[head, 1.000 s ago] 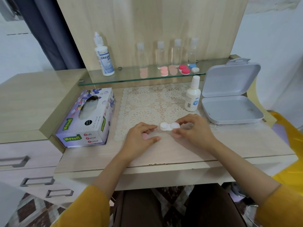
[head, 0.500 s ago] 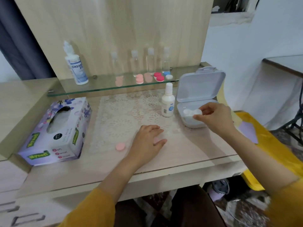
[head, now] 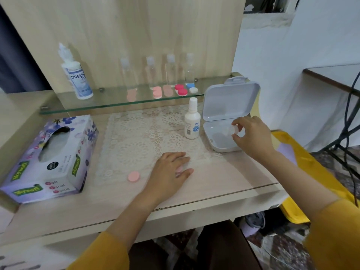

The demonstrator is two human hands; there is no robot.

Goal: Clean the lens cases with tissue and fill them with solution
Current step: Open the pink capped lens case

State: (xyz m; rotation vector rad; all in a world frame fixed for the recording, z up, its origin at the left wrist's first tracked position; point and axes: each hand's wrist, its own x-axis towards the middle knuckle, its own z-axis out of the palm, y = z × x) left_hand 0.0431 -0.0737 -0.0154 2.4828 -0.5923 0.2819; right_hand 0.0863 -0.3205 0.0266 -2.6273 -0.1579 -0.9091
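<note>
My right hand (head: 252,138) holds a white lens case (head: 233,130) over the open grey box (head: 218,148) at the right of the desk. My left hand (head: 169,172) lies palm down on the lace mat (head: 140,137), and a pink cap (head: 179,169) shows under its fingers. Another pink cap (head: 133,176) lies loose just left of that hand. A small white solution bottle (head: 192,119) stands beside the box. The tissue box (head: 50,158) sits at the left.
On the glass shelf (head: 109,105) stand a large solution bottle (head: 77,78), several clear small bottles (head: 169,70) and pink, red and blue-white lens cases (head: 181,90). A yellow cloth (head: 303,162) lies right of the desk. Drawers are at the lower left.
My right hand carried the white lens case from the mat's middle rightwards to the grey box. My left hand stayed on the mat; a pink cap now lies beside it.
</note>
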